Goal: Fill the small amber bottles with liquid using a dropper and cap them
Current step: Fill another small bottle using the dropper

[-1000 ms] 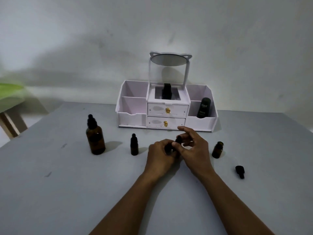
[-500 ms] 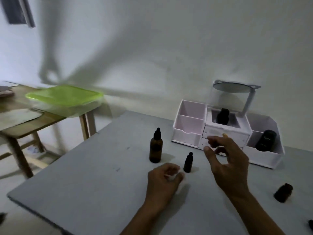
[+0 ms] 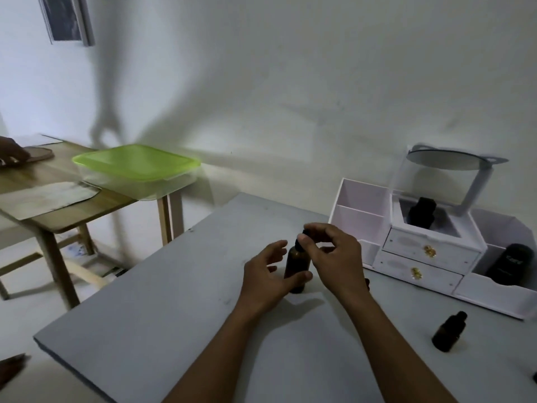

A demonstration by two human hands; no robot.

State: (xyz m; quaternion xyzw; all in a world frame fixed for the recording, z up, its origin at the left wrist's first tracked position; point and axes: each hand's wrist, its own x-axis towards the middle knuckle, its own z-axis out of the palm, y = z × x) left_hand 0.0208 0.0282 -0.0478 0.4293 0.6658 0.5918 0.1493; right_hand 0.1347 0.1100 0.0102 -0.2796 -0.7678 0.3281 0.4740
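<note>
A large amber bottle (image 3: pixel 295 264) stands on the grey table (image 3: pixel 174 330), topped by a black dropper cap (image 3: pixel 300 238). My right hand (image 3: pixel 334 257) pinches that cap from the right with thumb and fingers. From the left, my left hand (image 3: pixel 266 276) cups the bottle's body: the thumb lies across its lower front and the fingers are spread just off it. A small amber bottle (image 3: pixel 449 333) stands apart at the right, its narrow neck bare. My right wrist hides all but a dark sliver of another small bottle (image 3: pixel 368 283).
A white organizer (image 3: pixel 363 216) with two drawers and a tilted mirror stands at the back right, with a dark bottle (image 3: pixel 422 212) in its middle and a black one (image 3: pixel 511 263) on its right. A wooden side table (image 3: pixel 58 199) at the left carries a green-lidded box (image 3: pixel 136 164).
The view has swung left. Both hands left the small bottle at the table's middle and moved to the large amber bottle; my right hand now pinches its dropper cap.
</note>
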